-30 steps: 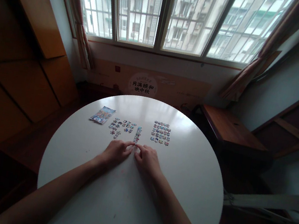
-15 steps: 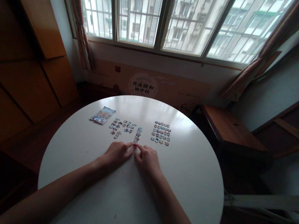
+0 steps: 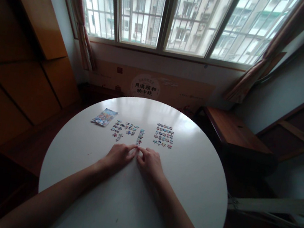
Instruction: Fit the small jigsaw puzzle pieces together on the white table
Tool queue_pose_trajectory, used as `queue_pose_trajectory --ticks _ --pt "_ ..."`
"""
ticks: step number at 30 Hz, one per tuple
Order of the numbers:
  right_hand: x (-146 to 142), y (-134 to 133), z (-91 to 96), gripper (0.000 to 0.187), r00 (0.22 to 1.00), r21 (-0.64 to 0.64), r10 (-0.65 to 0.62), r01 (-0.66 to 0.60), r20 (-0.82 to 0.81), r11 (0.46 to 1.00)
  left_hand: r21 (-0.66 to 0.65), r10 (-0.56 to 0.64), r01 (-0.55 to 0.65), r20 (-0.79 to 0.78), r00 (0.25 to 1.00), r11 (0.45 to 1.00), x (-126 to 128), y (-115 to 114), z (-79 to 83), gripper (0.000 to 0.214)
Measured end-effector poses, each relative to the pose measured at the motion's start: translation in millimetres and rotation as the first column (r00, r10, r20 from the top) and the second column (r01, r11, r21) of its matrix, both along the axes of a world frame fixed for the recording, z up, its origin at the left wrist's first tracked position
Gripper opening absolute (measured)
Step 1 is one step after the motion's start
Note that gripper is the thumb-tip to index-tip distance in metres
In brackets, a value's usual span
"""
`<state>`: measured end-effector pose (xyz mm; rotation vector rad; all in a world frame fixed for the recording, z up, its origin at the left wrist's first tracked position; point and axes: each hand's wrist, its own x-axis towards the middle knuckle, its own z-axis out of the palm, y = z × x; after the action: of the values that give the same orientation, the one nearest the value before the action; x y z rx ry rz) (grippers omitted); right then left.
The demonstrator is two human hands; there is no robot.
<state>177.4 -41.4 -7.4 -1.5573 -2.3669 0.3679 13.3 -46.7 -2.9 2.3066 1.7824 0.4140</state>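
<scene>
Very little changes in the last second: your left hand point(image 3: 117, 154) and your right hand point(image 3: 150, 159) stay at the near end of the puzzle strip point(image 3: 140, 137), with the forefingers coming together there. For the work, this means the strip keeps its place and its shape, as far as I can see. The grip of each hand looks narrow, with the thumb below the forefinger, but I cannot tell whether a small piece is pinched between the fingertips. The strip lies on the round worktop point(image 3: 130, 207), between the loose pieces point(image 3: 122, 126) on the left and the rows of pieces point(image 3: 164, 134) on the right. No open container is to be seen: all these pieces lie directly on the worktop. Behind the loose pieces, to the left, is a flat picture sheet point(image 3: 105, 117); if it is a packet, I cannot tell its content.
</scene>
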Motion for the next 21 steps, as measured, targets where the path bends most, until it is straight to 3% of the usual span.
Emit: queue_pose_trajectory --ticks 21 --pt "0.1 0.8 -2.7 0.035 1.000 0.008 0.000 0.000 -0.014 1.000 0.004 -0.002 0.003 -0.022 1.000 1.000 -2.5 1.7 -0.7 0.037"
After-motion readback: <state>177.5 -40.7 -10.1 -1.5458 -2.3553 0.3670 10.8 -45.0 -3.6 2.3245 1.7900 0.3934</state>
